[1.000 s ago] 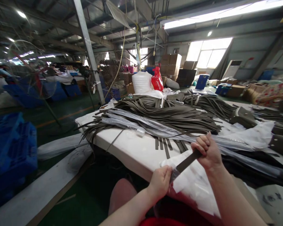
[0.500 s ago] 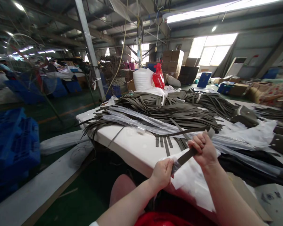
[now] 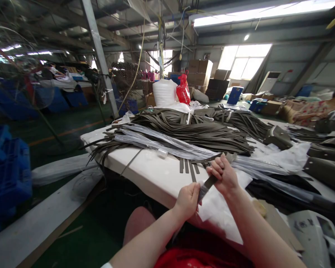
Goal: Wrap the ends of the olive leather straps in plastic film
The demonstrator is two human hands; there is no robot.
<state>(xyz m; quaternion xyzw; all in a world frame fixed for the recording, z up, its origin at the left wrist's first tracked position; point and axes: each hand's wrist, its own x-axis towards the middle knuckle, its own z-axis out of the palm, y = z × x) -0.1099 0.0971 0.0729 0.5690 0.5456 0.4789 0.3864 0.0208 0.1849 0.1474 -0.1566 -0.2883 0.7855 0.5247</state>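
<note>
A dark olive strap (image 3: 210, 182) runs between my hands, over the table's near edge. My left hand (image 3: 188, 198) is closed on its lower end, where clear plastic film (image 3: 203, 192) covers the strap. Higher up and to the right, my right hand (image 3: 222, 174) has its fingers wrapped round the strap, and part of it sticks out beyond the fist. Several short strap pieces (image 3: 187, 166) lie side by side on the white table (image 3: 147, 171) just past my hands. Behind them is a large pile of long straps (image 3: 190, 128), with plastic-sleeved straps (image 3: 167, 141) along its front.
Curved olive pieces (image 3: 277, 137) and crumpled plastic (image 3: 287, 158) cover the table's right side. A white foam roll (image 3: 164, 93) and a red bag (image 3: 183, 91) stand at the back. Blue crates (image 3: 9, 175) are at left. Another person (image 3: 321, 111) sits at far right.
My view has turned slightly right, bringing the other person into sight. Both hands keep their hold on the strap; the stretch showing between them looks a little shorter.
</note>
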